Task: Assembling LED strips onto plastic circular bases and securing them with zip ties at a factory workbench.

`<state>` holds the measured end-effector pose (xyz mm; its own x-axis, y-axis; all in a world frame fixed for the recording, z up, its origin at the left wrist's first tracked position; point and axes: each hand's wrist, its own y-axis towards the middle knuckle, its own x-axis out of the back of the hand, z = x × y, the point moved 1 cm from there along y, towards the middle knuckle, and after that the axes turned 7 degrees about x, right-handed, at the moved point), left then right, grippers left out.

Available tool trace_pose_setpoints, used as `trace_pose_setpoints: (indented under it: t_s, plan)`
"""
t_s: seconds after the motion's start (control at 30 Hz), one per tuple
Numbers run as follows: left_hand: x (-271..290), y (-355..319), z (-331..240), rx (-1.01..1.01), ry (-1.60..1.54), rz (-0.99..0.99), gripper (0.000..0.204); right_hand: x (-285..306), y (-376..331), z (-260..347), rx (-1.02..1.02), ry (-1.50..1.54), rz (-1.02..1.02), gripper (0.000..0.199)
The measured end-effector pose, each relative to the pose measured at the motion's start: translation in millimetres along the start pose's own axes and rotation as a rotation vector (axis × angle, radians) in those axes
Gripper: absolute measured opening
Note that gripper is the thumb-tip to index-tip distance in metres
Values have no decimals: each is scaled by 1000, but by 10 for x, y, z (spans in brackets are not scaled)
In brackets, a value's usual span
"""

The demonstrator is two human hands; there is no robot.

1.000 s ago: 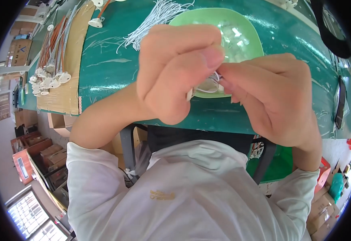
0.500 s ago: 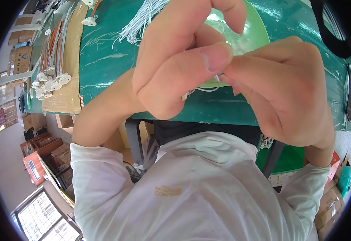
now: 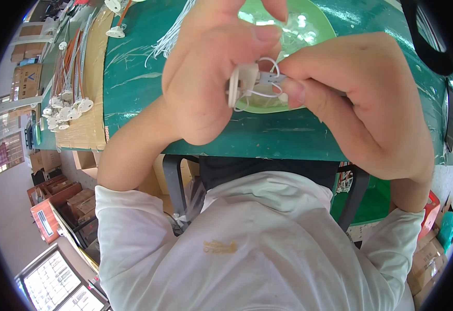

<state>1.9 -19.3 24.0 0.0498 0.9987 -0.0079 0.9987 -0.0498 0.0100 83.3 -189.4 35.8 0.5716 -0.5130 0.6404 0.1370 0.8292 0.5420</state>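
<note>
My left hand (image 3: 211,78) pinches a small round white socket part (image 3: 239,83) between thumb and fingers, held close to the camera. My right hand (image 3: 361,103) grips the thin white wires (image 3: 268,78) that loop out of that part, thumb and forefinger pressed on a small white connector. Both hands meet above a light green bowl (image 3: 309,31) on the green table (image 3: 133,78). The bowl's contents are mostly hidden by my fingers.
A bundle of white wires (image 3: 172,33) lies on the table behind my left hand. On a cardboard sheet (image 3: 84,129) at the left lie several finished white sockets with orange and white leads (image 3: 65,103). Boxes and shelving stand on the floor at the left.
My hands have parted slightly and turned, so the white socket part and its wire loops now show between the fingertips. The view has shifted a little toward the table.
</note>
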Motion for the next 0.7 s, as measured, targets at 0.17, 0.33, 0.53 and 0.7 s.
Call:
trace_pose_setpoints:
  t_s: [0.17, 0.33, 0.53, 0.7]
  plan:
    - [143, -16, -177, 389, -140, 168, 62, 1, -34, -72, 36, 70, 61, 12]
    - [128, 84, -66, 348, -92, 181, 56, -15, -23, -133, 12, 76, 81, 13]
    - [35, 78, 27, 50, 88, 75, 41, 27, 5, -67, 29, -22, 65, 14]
    - [-192, 262, 87, -394, 430, 4, 14, 367, -81, -9, -12, -416, 304, 10]
